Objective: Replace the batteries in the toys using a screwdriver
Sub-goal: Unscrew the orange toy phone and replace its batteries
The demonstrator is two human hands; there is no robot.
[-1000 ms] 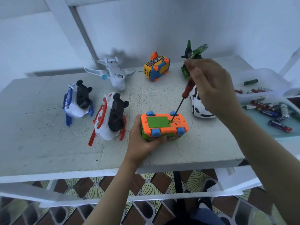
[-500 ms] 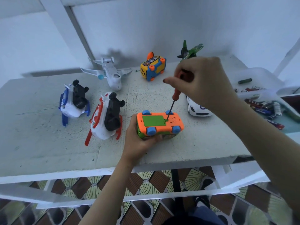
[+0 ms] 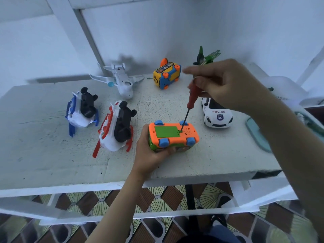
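My left hand (image 3: pixel 149 155) is wrapped round the left end of the orange toy car (image 3: pixel 185 140), thumb up against its end and fingertips tucked under the near side. The car lies belly-up on the table (image 3: pixel 43 155), blue wheels in the air, with its green battery cover (image 3: pixel 166 131) facing me. My right hand (image 3: pixel 228 86) hangs above and beyond the car, fingers curled round the red handle of the screwdriver (image 3: pixel 192 99); the forefinger sticks out to the left, blurred. The dark shaft slants down from that hand, and its tip rests at the right edge of the green cover, beside the small speaker holes.

A white police car (image 3: pixel 217 114) stands just under my right hand. Left of my left hand lies a red-and-white toy (image 3: pixel 114 130), black underside up, and further left a blue-and-white toy (image 3: pixel 80 109) lies the same way. Beyond both hands are a white plane (image 3: pixel 121 81) and a yellow-and-blue toy (image 3: pixel 166 76) tipped over. A green plane (image 3: pixel 206 57) is partly hidden behind my right hand. The teal rim of a tray (image 3: pixel 257 135) shows beside my right forearm.
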